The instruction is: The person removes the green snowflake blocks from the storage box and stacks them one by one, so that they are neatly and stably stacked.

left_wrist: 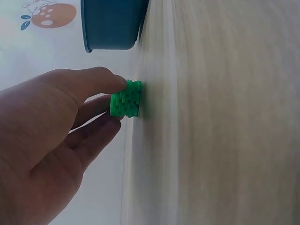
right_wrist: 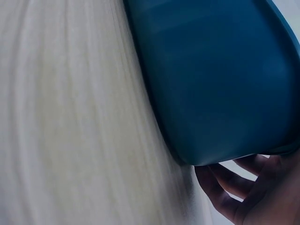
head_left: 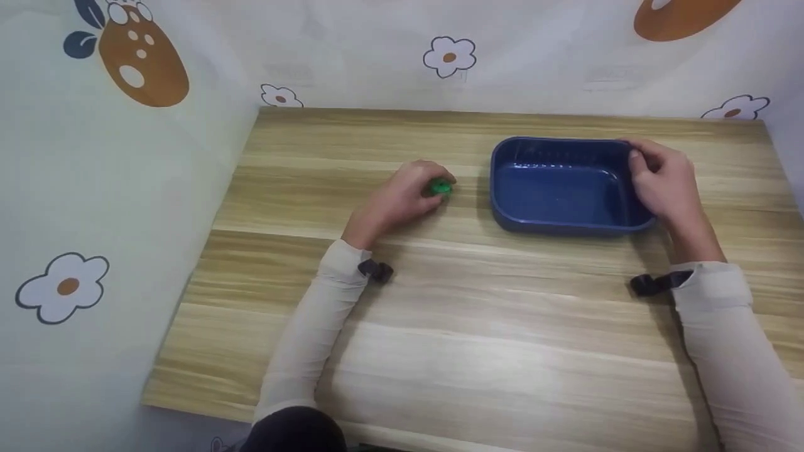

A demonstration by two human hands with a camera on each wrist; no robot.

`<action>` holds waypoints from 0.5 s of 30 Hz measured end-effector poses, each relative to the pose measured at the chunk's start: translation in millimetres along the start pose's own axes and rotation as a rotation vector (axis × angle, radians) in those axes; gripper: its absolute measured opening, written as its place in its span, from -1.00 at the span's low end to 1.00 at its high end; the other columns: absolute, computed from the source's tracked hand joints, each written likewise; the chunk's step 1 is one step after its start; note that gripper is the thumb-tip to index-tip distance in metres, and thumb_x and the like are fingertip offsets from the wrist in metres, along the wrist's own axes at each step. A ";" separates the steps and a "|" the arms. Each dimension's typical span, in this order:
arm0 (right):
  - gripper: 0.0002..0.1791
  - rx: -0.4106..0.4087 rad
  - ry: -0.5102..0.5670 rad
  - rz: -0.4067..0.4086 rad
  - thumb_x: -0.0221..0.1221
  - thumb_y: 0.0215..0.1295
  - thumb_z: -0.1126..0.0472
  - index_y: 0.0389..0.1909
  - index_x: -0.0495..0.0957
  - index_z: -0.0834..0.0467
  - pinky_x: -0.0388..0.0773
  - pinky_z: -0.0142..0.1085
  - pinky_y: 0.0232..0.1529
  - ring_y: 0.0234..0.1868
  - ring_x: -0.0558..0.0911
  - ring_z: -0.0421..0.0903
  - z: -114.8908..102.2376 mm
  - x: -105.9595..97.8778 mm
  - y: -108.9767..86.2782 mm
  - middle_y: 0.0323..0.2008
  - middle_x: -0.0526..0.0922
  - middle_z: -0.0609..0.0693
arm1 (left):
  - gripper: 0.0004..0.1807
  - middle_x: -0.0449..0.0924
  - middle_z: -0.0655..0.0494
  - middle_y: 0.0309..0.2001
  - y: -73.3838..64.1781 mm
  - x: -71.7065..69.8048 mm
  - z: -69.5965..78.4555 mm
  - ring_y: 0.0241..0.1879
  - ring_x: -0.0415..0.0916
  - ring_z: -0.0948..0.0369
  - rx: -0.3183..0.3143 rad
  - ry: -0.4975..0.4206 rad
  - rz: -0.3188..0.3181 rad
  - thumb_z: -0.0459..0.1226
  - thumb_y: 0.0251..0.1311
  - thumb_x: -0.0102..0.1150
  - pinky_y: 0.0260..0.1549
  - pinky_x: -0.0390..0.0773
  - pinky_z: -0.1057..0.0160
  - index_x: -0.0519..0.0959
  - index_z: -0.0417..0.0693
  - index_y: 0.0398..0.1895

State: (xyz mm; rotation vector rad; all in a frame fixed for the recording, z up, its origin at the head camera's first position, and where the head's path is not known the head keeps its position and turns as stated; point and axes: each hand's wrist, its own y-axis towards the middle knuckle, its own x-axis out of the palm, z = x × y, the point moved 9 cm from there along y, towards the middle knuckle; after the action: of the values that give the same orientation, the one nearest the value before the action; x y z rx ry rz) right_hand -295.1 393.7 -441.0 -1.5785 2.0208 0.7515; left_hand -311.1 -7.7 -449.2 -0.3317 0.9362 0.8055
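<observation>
A small green textured plastic piece [head_left: 441,186], ridged like stacked bricks on its side, sits between the thumb and fingers of my left hand [head_left: 405,194]. In the left wrist view this green piece [left_wrist: 126,99] is pinched at or just above the tabletop. To its right stands a deep blue rectangular plastic bin [head_left: 565,194], with nothing visible inside. My right hand [head_left: 669,182] grips the bin's right end, thumb over the rim and fingers outside. The right wrist view shows the bin's wall [right_wrist: 215,84] close up, with fingers [right_wrist: 222,187] against its end.
The wood-grain table [head_left: 452,326] meets a pale patterned wall [head_left: 534,69] at the back and another on the left. Dark wrist cameras [head_left: 375,270] are strapped over both sleeves. A dark round shape [head_left: 295,430] shows at the bottom edge.
</observation>
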 end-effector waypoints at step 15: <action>-0.47 -0.186 -0.263 0.137 0.14 0.56 -0.17 0.42 0.63 -0.08 0.39 0.34 0.33 0.37 0.62 0.36 -35.2 -16.0 -6.8 0.35 0.68 0.20 | -0.06 0.31 0.09 0.67 -17.4 -58.6 5.7 0.65 0.23 -0.01 -0.127 0.347 0.401 0.35 0.39 0.21 0.70 0.05 -0.15 0.25 0.20 0.72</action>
State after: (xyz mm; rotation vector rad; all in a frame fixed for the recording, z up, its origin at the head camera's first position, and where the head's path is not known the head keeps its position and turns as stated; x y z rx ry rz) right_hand -285.8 380.3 -405.3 -1.3629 1.9230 1.1641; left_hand -314.6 -43.5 -399.4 -0.4084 1.3034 1.2025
